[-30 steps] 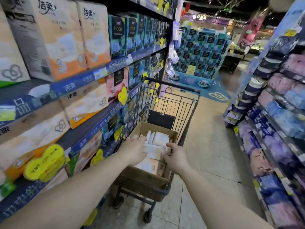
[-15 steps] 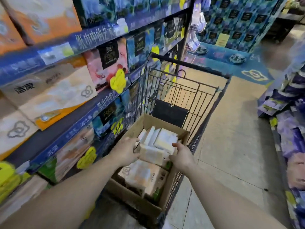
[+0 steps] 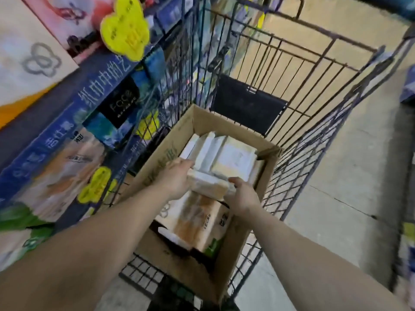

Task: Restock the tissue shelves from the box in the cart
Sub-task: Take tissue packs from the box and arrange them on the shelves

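An open cardboard box stands in the wire cart and holds several tissue packs. My left hand and my right hand grip the two ends of one pale orange-and-white tissue pack, held crosswise just above the others. Beyond it, white packs stand on edge at the box's far end. A larger orange-printed pack lies beneath my hands.
Tissue shelves with blue price rails and yellow tags run along the left, close against the cart's side. Tiled floor lies to the right of the cart. More stocked goods show at the far right edge.
My view has dropped and closed in on the cart. Both hands went from resting on the packs to gripping one pack at its ends, lifted slightly.
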Motion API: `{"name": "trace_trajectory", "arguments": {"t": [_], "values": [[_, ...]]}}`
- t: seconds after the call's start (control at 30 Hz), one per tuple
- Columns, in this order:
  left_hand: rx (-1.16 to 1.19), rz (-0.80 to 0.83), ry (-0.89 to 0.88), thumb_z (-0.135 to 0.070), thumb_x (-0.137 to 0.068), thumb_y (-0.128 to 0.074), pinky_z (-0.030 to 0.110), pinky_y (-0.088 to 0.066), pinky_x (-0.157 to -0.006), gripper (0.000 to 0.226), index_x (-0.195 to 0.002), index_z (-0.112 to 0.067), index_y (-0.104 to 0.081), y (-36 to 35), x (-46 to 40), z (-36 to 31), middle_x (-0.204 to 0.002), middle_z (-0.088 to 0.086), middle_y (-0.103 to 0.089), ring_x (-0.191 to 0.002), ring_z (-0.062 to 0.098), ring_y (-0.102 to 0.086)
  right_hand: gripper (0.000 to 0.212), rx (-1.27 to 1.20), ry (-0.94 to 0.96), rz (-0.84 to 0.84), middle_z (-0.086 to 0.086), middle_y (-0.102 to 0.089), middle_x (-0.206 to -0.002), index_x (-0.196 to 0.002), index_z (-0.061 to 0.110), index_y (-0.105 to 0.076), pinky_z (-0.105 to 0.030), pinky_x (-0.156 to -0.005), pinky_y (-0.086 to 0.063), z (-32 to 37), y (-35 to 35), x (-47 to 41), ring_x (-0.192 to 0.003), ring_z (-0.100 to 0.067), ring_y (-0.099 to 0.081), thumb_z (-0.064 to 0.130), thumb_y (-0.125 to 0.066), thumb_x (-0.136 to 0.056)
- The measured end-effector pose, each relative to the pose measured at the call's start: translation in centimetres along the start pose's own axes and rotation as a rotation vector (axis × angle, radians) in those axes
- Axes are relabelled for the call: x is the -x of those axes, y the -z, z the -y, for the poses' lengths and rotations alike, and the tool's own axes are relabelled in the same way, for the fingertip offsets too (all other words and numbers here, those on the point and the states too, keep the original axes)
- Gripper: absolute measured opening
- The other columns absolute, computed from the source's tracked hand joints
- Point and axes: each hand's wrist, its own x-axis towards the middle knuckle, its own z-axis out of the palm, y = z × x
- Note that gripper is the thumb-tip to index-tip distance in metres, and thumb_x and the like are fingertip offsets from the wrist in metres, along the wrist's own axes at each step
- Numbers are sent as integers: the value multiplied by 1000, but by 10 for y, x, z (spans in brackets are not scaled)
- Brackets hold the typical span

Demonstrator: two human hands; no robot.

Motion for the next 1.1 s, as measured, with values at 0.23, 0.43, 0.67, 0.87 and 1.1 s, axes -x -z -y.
{"name": "trace_trajectory", "arguments": {"t": [0.23, 0.43, 0.67, 0.87, 1.1], "values": [[21, 119, 0, -22, -88, -64, 31, -40, -79, 51, -135, -24, -44, -29, -44, 17, -136, 9, -45, -116, 30, -49, 54, -4, -88, -34, -7, -54, -122, -135, 24, -49, -21, -71, -38, -8, -27, -33, -102, -26, -58, 4, -50, -85], [172, 138, 8, -24, -85, -69, 31, -45, -74, 30, -114, -23, -59, -34, -52, 28, -117, 2, -55, -96, 21, -56, 34, -86, -90, -35, 1, -65, -102, -117, 18, -63, -19, -75, -38, -9, -19, -43, -100, -22, -61, 14, -59, -83], [932, 323, 299, -24, -86, -71, 31, -53, -70, 38, -119, -17, -54, -19, -46, 16, -112, 5, -66, -98, 20, -65, 22, -393, -82, 55, 1, -65, -82, -99, 15, -65, -35, -73, -52, -7, 37, -65, -75, -18, -62, 24, -72, -80], [1441, 274, 525, -18, -91, -63, 38, -57, -70, 32, -119, -16, -49, -43, -52, -26, -116, 8, -64, -96, 24, -65, 35, -323, -3, -102, 1, -64, -107, -119, 17, -65, -25, -85, -49, 1, 67, -101, -97, -15, -62, 31, -68, -87], [1785, 118, 715, -6, -82, -72, 29, -58, -66, 25, -101, -9, -57, -64, -63, -70, -92, 7, -64, -78, 18, -63, 62, 164, 42, 55, -12, -44, -146, -152, 26, -20, -40, -109, -37, -2, 63, -136, -129, -31, -46, 40, -41, -95]]}}
